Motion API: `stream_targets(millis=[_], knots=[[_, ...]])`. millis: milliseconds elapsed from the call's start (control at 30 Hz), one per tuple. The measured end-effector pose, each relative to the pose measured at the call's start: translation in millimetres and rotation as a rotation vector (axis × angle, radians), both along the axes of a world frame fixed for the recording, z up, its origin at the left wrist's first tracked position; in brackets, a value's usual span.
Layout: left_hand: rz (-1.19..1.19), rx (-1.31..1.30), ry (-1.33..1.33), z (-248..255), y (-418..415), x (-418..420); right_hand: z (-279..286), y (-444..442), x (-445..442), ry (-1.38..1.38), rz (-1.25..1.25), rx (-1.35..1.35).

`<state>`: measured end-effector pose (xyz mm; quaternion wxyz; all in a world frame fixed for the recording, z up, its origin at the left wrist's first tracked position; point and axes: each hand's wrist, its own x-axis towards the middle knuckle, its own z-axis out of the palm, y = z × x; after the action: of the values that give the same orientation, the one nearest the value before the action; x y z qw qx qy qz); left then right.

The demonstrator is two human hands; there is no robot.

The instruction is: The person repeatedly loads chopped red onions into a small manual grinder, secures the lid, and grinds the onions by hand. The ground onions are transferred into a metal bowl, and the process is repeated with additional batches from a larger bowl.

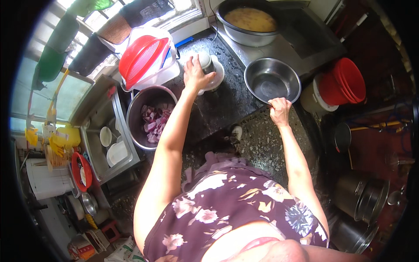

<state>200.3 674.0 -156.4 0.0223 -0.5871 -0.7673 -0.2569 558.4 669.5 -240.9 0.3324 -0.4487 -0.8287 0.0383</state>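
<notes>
My left hand (195, 74) reaches over the dark counter with its fingers spread. It is beside a small electric kitchen appliance (207, 64) with a white rounded top, a dark cylindrical body and a white base. Whether the palm touches it is hard to tell. My right hand (281, 109) is closed on the near rim of a steel basin (270, 78), which looks bare inside apart from a wet sheen. Left of my left forearm stands a deep metal pot (131, 126) holding chopped red onion pieces (156, 124).
A large pot of yellowish liquid (250, 21) stands at the back. Red plastic baskets (144, 62) lean in a white tub (163, 77). At left is a steel sink (98, 154) with bowls. Red buckets (340, 82) stand at right. A cord (216, 36) runs behind the appliance.
</notes>
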Motion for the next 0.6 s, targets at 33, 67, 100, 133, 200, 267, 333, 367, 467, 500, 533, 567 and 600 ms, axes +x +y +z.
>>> stream_targets(millis=[33,67,100,133,200,267,333,367,467,500,533,567,600], knots=[[0.057,-0.089,0.03,9,25,3,-2,18,4,-0.012,0.002,0.014],[0.05,-0.252,0.028,20,43,1,-4,36,7,-0.022,0.008,0.028],[0.028,-0.373,-0.018,19,52,-5,-6,50,8,-0.031,0.023,0.037],[0.028,-0.416,-0.011,16,54,-2,-7,53,13,-0.044,0.03,0.017],[0.05,-0.457,-0.019,21,54,8,-3,68,23,-0.079,0.072,-0.008],[0.04,-0.503,-0.019,40,64,6,-3,93,24,-0.066,0.126,-0.011],[0.032,-0.504,-0.018,54,55,3,2,88,30,-0.13,0.132,-0.161],[0.036,-0.458,0.013,54,49,0,14,81,33,-0.156,0.116,-0.229],[0.07,-0.409,0.028,99,68,-8,56,95,37,-0.2,0.046,-0.411],[0.051,-0.328,0.048,108,73,-15,68,97,36,-0.165,0.028,-0.433],[0.084,-0.356,0.079,118,88,-21,78,100,32,-0.114,0.052,-0.435],[0.133,-0.368,0.108,117,101,-26,87,103,28,-0.063,0.074,-0.438],[0.153,-0.391,0.119,113,117,-35,96,110,23,-0.005,0.101,-0.437]])
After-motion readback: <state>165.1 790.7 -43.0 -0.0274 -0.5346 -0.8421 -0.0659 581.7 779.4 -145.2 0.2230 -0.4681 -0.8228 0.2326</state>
